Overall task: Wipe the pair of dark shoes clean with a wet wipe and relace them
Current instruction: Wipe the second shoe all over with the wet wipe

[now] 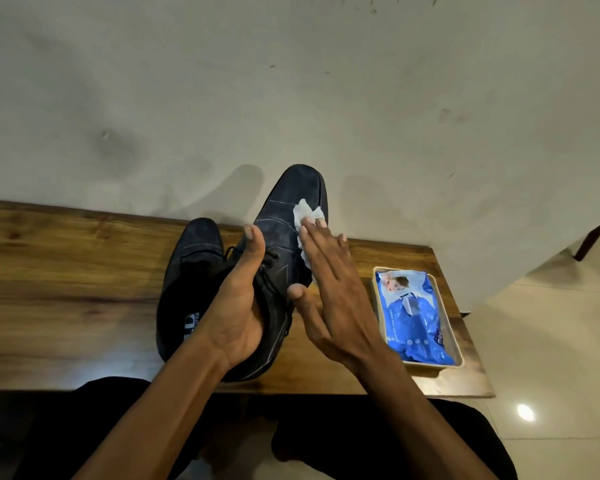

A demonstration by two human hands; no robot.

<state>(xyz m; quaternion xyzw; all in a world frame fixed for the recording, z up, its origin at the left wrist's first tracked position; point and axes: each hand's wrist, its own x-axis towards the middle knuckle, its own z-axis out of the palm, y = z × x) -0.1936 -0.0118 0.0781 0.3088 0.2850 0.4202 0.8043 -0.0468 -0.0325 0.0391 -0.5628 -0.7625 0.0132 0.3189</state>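
Dark suede shoe (pixel 284 216) held tilted above the wooden bench (pixel 66 271) and wiped with a white wet wipe (pixel 305 216).

The raised shoe is gripped near its laces by the left hand (pixel 239 306), thumb curled over the top. The wipe is pressed against the shoe's right side by the straight fingers (pixel 312 244) of the right hand (pixel 333 299). The second shoe (pixel 191 271) rests on the bench just left, possibly touching the first. To the right, a blue wipes pack (pixel 413 313) lies in a beige tray (pixel 459 362).
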